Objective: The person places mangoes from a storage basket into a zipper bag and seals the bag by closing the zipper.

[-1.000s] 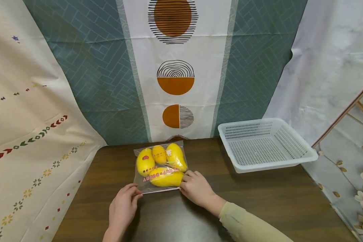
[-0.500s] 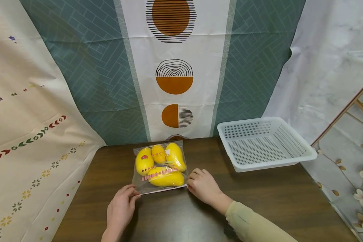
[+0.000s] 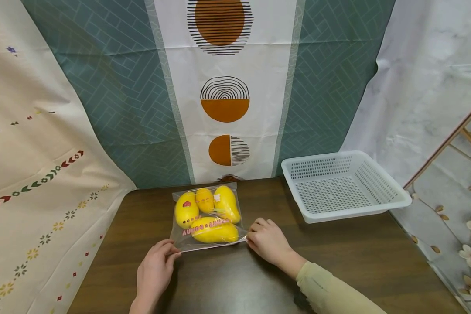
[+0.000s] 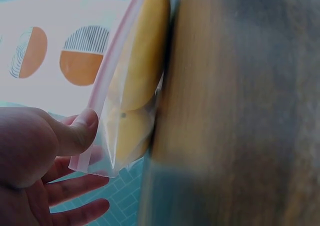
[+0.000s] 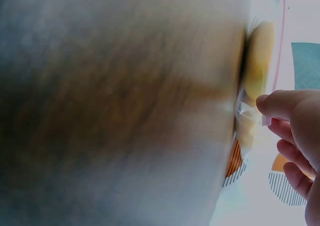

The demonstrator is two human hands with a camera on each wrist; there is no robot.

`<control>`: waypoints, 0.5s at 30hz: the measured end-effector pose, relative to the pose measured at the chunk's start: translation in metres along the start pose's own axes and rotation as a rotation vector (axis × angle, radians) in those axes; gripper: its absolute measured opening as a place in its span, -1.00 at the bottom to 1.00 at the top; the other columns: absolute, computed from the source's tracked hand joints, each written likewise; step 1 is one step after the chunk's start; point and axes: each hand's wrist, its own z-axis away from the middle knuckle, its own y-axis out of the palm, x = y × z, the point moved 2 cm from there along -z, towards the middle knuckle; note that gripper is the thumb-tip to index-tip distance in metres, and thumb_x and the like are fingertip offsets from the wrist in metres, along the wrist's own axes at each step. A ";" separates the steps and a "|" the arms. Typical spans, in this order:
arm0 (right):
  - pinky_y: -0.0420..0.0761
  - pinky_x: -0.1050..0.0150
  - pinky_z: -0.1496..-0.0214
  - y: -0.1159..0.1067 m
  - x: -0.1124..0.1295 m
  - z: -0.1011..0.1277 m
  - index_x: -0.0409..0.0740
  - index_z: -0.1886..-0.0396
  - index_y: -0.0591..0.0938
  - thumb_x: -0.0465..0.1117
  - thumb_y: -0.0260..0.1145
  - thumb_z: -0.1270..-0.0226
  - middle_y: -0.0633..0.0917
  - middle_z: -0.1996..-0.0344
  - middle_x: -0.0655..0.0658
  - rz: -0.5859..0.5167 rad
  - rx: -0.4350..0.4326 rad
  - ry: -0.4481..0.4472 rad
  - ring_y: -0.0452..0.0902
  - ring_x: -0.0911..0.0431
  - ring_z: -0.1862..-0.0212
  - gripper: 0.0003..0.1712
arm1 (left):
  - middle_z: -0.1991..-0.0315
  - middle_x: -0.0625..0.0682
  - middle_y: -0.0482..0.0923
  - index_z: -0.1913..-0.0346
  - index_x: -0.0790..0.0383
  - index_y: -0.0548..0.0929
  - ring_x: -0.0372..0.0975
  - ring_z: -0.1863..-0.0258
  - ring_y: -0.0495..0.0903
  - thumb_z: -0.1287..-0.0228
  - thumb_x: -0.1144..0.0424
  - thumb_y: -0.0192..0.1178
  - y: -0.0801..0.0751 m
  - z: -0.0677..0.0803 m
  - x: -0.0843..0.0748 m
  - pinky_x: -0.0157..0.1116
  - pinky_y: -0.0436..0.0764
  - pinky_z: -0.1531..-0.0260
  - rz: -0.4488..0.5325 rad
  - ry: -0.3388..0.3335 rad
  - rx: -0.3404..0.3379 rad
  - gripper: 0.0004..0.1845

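A clear zip bag [image 3: 207, 214] holding several yellow mango-shaped fruits [image 3: 216, 232] lies flat on the dark wooden table [image 3: 349, 257]. My left hand [image 3: 173, 252] pinches the bag's near left corner; in the left wrist view its thumb [image 4: 80, 133] presses on the pink zip strip [image 4: 107, 71] with the fingers underneath. My right hand [image 3: 251, 235] pinches the near right corner of the same bag. In the right wrist view a fingertip [image 5: 277, 103] sits on the end of the pink strip [image 5: 282, 41] beside the bag [image 5: 255, 61].
A white perforated plastic basket [image 3: 349, 215] stands on the table to the back right, with nothing in it. Patterned cloths [image 3: 227, 100] hang behind the table and drape down at its left edge [image 3: 43, 218]. A wooden frame [image 3: 447, 144] leans at the far right.
My right hand has slid to the right along the bag's near edge, from beside the front fruit to the right corner. The left hand has stayed at the left corner.
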 end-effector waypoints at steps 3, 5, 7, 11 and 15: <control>0.55 0.21 0.19 0.001 0.000 0.000 0.11 0.40 0.84 -0.08 0.64 -0.22 0.76 0.34 0.10 0.000 -0.004 0.002 0.61 0.09 0.11 -0.90 | -0.07 0.04 0.77 0.38 -0.03 0.80 0.01 -0.03 0.75 -0.20 0.32 0.61 -0.002 -0.001 0.001 0.14 0.74 0.18 0.002 -0.018 0.019 -0.82; 0.56 0.21 0.19 0.001 0.001 0.000 0.10 0.38 0.84 -0.08 0.65 -0.22 0.76 0.33 0.09 0.002 0.006 0.008 0.61 0.09 0.11 -0.90 | -0.09 0.06 0.76 0.39 -0.03 0.79 0.03 -0.05 0.74 -0.20 0.31 0.61 -0.003 -0.002 0.002 0.13 0.74 0.16 0.012 -0.019 0.044 -0.82; 0.57 0.21 0.19 -0.001 0.000 0.002 0.10 0.32 0.85 -0.05 0.64 -0.23 0.76 0.31 0.09 -0.008 0.032 0.034 0.61 0.09 0.11 -0.88 | -0.12 0.09 0.74 0.36 -0.03 0.80 0.06 -0.09 0.72 -0.22 0.30 0.60 -0.004 -0.002 0.003 0.13 0.73 0.10 0.037 -0.011 0.079 -0.83; 0.66 0.13 0.09 -0.015 -0.007 0.013 0.08 0.02 0.84 0.08 0.61 -0.27 0.79 0.15 0.05 -0.084 0.109 0.132 0.65 0.06 0.03 -0.65 | -0.28 0.20 0.63 0.02 0.11 0.82 0.16 -0.26 0.60 -0.25 0.18 0.61 -0.007 -0.001 0.006 0.21 0.63 -0.14 0.106 0.046 0.151 -0.72; 0.68 -0.13 -0.12 -0.040 -0.022 0.040 0.08 -0.39 0.68 0.22 0.53 -0.36 0.73 -0.19 -0.09 -0.191 0.209 0.257 0.64 -0.09 -0.21 -0.31 | -0.60 0.28 0.26 -0.49 0.20 0.53 0.28 -0.56 0.21 -0.29 -0.03 0.56 -0.011 0.000 0.013 0.45 0.30 -0.35 0.150 0.123 0.183 -0.20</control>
